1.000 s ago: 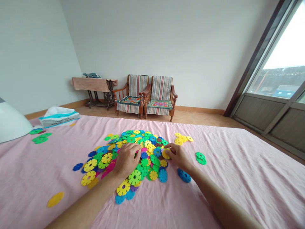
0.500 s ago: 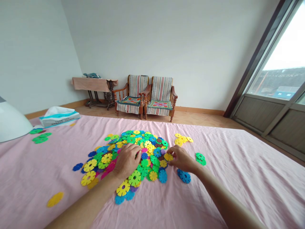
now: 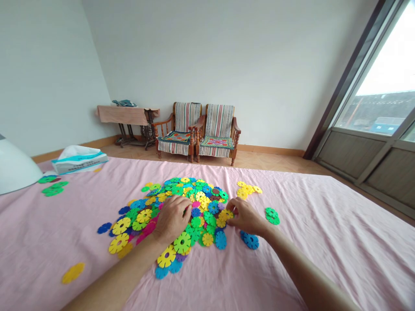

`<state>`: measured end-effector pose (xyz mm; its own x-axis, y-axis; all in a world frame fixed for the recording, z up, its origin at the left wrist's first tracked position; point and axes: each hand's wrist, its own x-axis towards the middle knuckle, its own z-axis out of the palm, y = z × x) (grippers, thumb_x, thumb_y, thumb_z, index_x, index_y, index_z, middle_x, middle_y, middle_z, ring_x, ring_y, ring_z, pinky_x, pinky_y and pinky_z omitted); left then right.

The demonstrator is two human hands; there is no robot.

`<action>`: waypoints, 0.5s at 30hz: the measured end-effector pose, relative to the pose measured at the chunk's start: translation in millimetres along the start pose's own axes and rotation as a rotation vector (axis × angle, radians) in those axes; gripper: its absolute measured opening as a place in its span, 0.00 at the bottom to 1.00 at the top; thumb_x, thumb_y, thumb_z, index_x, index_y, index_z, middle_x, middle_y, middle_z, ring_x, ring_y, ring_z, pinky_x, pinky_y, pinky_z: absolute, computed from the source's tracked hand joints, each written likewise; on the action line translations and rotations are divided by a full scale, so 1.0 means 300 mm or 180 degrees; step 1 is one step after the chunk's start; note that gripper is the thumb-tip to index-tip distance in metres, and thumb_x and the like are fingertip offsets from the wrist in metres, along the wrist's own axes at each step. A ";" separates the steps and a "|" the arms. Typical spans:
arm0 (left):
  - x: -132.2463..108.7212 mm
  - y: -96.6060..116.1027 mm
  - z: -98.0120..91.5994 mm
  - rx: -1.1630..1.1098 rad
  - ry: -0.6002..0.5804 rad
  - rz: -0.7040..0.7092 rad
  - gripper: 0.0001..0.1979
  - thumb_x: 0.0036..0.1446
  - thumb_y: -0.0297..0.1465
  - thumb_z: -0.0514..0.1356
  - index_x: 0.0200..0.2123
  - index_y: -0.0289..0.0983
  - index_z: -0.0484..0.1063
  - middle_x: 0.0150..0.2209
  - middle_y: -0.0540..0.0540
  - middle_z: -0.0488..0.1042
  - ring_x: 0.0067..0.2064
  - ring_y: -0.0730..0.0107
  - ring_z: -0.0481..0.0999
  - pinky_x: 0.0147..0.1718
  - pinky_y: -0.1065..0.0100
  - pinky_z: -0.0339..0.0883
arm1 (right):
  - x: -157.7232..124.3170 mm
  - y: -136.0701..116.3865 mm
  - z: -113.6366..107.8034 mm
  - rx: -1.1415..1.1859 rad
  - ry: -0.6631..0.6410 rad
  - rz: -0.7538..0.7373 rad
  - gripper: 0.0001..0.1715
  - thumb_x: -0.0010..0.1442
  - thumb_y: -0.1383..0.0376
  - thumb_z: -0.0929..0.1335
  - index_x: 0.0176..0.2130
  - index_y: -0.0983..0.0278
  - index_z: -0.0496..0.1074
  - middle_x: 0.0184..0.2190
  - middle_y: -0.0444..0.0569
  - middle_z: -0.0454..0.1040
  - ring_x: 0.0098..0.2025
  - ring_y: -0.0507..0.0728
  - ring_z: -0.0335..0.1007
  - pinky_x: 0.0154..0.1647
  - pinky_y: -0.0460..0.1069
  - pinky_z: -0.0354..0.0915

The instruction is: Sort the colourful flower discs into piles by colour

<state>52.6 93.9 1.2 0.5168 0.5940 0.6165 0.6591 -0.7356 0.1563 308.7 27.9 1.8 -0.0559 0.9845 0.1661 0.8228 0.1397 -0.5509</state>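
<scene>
A spread-out pile of plastic snowflake discs (image 3: 183, 242) in green, yellow, blue, pink and other colours lies on a pink cloth (image 3: 324, 242). On the middle of this pile rests my left hand (image 3: 173, 218), back upward and fingers bent down; its fingertips are hidden, so what lies under them does not show. My right hand (image 3: 243, 214) is at the pile's right edge, fingers curled, with the tips pinching the right rim of a yellow snowflake disc (image 3: 225, 214). That disc lies low over other pieces. Blue discs (image 3: 250, 240) sit just below my right wrist.
Joined yellow discs (image 3: 248, 189) and green discs (image 3: 272, 216) lie right of the pile. A lone yellow disc (image 3: 73, 273) is at front left. Green pieces (image 3: 55, 188), a tissue pack (image 3: 79, 160) and a white rounded object (image 3: 16, 168) stand left. Two chairs (image 3: 218, 125) are beyond.
The yellow disc at my right fingertips has shifted slightly left and lower onto the pile. My left hand has stayed in place; the whole view has moved a little.
</scene>
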 end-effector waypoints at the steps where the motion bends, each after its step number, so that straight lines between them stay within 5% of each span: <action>1: 0.000 0.000 0.000 -0.0005 0.0006 0.0006 0.09 0.61 0.28 0.53 0.35 0.39 0.74 0.35 0.46 0.77 0.41 0.62 0.72 0.42 0.59 0.64 | 0.000 0.000 0.001 0.0003 0.0022 -0.0043 0.14 0.44 0.70 0.71 0.35 0.63 0.68 0.34 0.45 0.66 0.34 0.52 0.64 0.35 0.46 0.61; 7: 0.003 -0.002 0.000 0.0038 -0.0024 0.0026 0.09 0.61 0.28 0.53 0.35 0.39 0.73 0.35 0.46 0.77 0.41 0.62 0.72 0.42 0.59 0.64 | 0.001 0.004 0.005 0.0005 -0.0027 0.0023 0.19 0.44 0.68 0.72 0.39 0.63 0.69 0.36 0.46 0.67 0.36 0.54 0.65 0.36 0.47 0.61; 15: 0.001 -0.002 0.003 0.0039 -0.0050 0.0024 0.09 0.61 0.28 0.53 0.36 0.39 0.73 0.36 0.46 0.77 0.41 0.61 0.72 0.42 0.58 0.64 | 0.000 0.004 0.012 0.0040 0.0055 -0.0088 0.12 0.45 0.68 0.70 0.34 0.64 0.69 0.33 0.46 0.67 0.34 0.53 0.64 0.34 0.46 0.61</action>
<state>52.7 94.9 0.8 0.5303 0.5935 0.6054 0.6617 -0.7362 0.1422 307.6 28.3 -1.7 -0.0687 0.9783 0.1956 0.8140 0.1683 -0.5560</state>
